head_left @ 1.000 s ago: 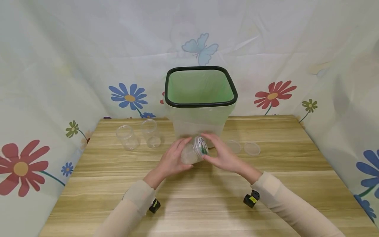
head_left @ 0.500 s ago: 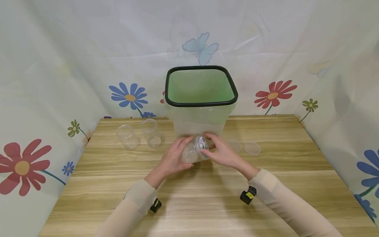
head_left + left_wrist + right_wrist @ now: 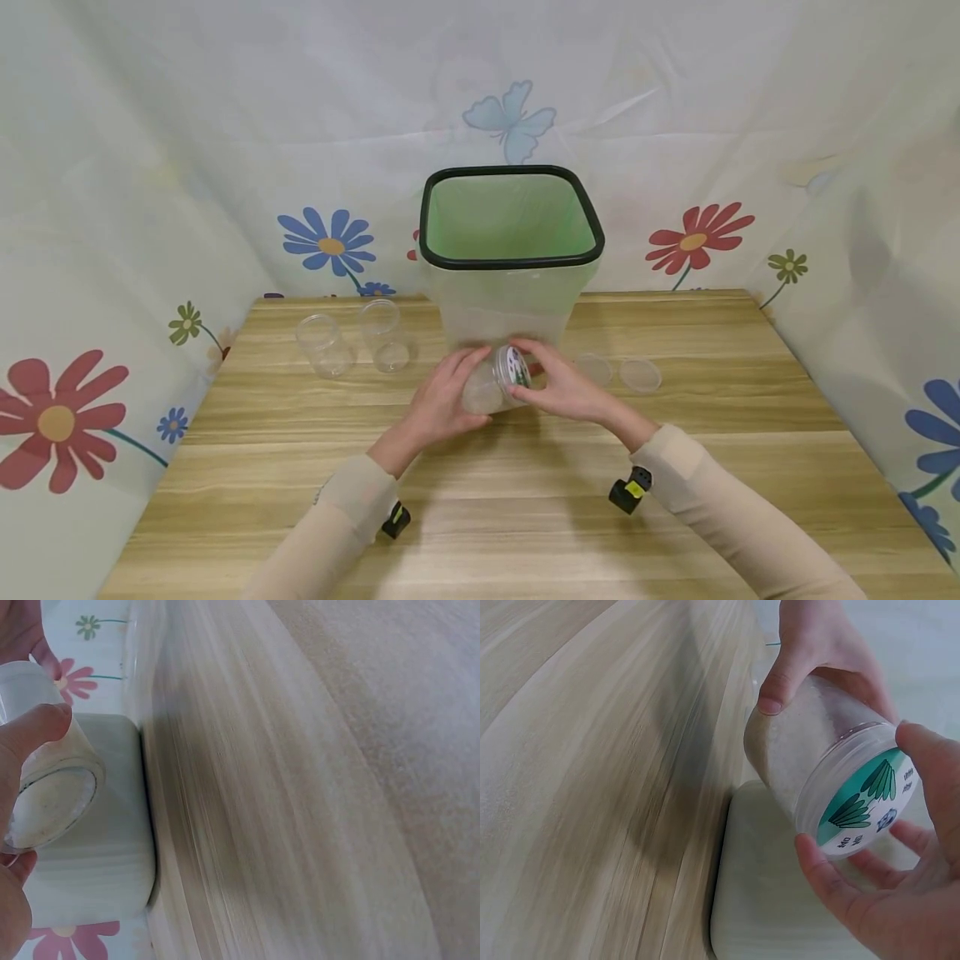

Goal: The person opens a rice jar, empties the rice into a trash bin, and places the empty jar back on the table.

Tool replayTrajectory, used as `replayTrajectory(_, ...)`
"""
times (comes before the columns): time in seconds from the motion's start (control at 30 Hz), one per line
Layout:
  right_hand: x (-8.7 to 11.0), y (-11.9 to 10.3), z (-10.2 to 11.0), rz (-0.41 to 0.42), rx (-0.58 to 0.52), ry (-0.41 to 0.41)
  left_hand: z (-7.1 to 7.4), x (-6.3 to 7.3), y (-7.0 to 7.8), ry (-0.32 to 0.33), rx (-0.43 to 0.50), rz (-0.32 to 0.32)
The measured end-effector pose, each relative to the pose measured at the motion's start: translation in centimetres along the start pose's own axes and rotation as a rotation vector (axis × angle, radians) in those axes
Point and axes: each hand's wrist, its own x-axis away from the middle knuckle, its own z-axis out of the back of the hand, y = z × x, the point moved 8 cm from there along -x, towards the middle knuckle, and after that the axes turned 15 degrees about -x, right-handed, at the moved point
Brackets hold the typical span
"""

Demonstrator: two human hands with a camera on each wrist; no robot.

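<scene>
Tilted on its side in front of the bin, a clear plastic jar is held between both hands. My left hand grips the jar's body, thumb below and fingers over the top. My right hand holds the screw lid by its rim, with thumb and fingers spread around the edge. In the right wrist view the lid shows a green leaf print on white and sits on the jar's mouth. The left wrist view shows the jar's round base facing the camera.
A pale green bin with a black rim stands just behind the hands. Two open clear jars, one left of the other, stand at the back left. Right of the bin lie two clear discs on the wooden table.
My right hand has shifted its hold around the lid's rim, and the lid's print has turned slightly. My left hand and the jar have stayed nearly in place.
</scene>
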Motion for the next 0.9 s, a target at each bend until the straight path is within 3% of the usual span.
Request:
replayTrajectory(0.23,0.1,0.2,-0.3,0.034,-0.096,-0.042,0.0,0.0,0.0,0.008,0.010,-0.004)
replayTrajectory(0.53,0.6,-0.6,-0.5,0.151,-0.031,-0.068,-0.1,0.0,0.0,0.010,-0.001,-0.003)
replayTrajectory(0.63,0.9,-2.3,-0.6,0.169,-0.017,-0.075,-0.2,0.0,0.0,0.010,-0.003,-0.002)
replayTrajectory(0.77,1.0,-2.2,-0.5,0.188,0.026,-0.079,-0.2,0.1,0.0,0.011,0.001,0.001)
replayTrajectory(0.9,1.0,-0.7,-0.3,0.191,0.035,-0.058,-0.2,0.2,0.0,0.021,0.008,-0.003)
